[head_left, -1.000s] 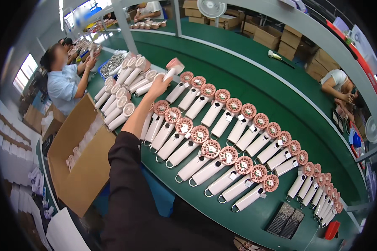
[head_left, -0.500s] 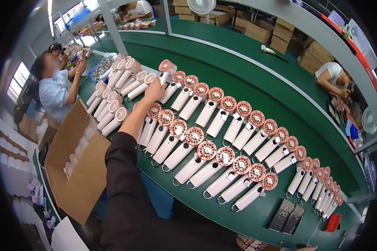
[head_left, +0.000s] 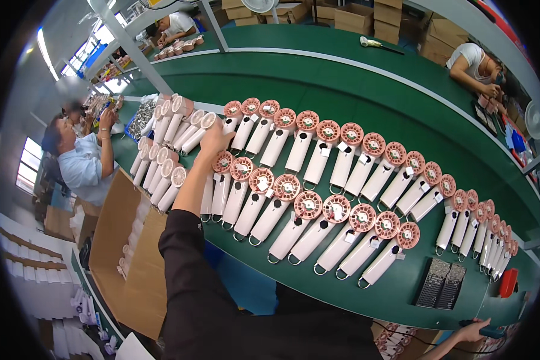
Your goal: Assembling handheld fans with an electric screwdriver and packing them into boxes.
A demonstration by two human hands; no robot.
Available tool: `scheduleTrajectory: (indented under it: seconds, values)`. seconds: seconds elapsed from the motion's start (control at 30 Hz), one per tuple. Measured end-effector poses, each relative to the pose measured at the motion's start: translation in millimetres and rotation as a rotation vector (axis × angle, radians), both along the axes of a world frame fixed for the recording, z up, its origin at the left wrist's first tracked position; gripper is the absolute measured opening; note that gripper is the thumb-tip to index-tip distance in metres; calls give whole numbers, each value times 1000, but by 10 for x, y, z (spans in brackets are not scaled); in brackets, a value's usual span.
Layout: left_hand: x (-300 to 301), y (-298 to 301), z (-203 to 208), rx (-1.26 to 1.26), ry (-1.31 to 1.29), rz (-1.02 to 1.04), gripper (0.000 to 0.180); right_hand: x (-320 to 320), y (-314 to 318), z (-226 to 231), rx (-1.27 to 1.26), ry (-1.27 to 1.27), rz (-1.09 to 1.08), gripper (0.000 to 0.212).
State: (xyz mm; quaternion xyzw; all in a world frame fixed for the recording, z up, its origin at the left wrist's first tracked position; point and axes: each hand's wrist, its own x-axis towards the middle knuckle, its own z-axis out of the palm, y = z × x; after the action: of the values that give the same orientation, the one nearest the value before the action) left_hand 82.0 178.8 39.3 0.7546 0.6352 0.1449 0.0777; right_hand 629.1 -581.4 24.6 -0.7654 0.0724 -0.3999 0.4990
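Two long rows of pale pink hand-held fans (head_left: 309, 207) with darker pink round heads lie side by side on a green bench (head_left: 342, 78). My left hand (head_left: 213, 141), on a black-sleeved arm, reaches to the left end of the back row. It grips the handle of the end fan (head_left: 232, 110), which lies on the bench in line with the others. My right hand (head_left: 475, 329) shows at the lower right edge, closed around a dark corded tool (head_left: 492, 331).
A cluster of white fans (head_left: 165, 156) lies left of the rows. An open cardboard box (head_left: 123, 252) stands below the bench edge. Two dark trays (head_left: 441, 283) and a red item (head_left: 508, 282) sit at the right. Other people work at the left and far right.
My left hand carried a pink fan down from above the bench and set it at the left end of the back row. The view shifted as my head moved.
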Motion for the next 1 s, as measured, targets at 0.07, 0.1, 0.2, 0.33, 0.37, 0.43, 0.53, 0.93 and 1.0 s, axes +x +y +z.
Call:
scheduleTrajectory:
  seconds: [0.07, 0.1, 0.2, 0.33, 0.37, 0.43, 0.53, 0.93, 1.0]
  values:
    - [-61, -8, -37, -13, -110, -123, 49, 30, -81, -43, -57, 1, -4, 28]
    - [-138, 7, -23, -86, -127, -145, 45, 76, -83, -83, -100, 41, -34, 28]
    - [-332, -22, 6, -106, -247, -190, 42, 80, 109, -31, -99, 93, -40, 33]
    - [-275, 78, -111, -68, -348, -295, 35, 122, -7, -6, -183, 32, -60, 41]
    - [-325, 115, -121, -57, -355, -343, 33, 55, 175, 81, -193, 32, -74, 43]
    - [-569, 105, -163, -32, -397, -403, 31, 115, 278, 33, -295, 147, -26, 38]
    - [-349, -408, 135, -127, -546, -413, 36, -106, 784, 173, -201, 147, 5, 36]
    - [-666, -857, 386, -148, -580, -314, 37, 410, 312, 228, 500, 369, 175, 36]
    - [-7, -1621, 985, 55, -249, -399, 39, 649, -30, 69, 375, 434, 143, 36]
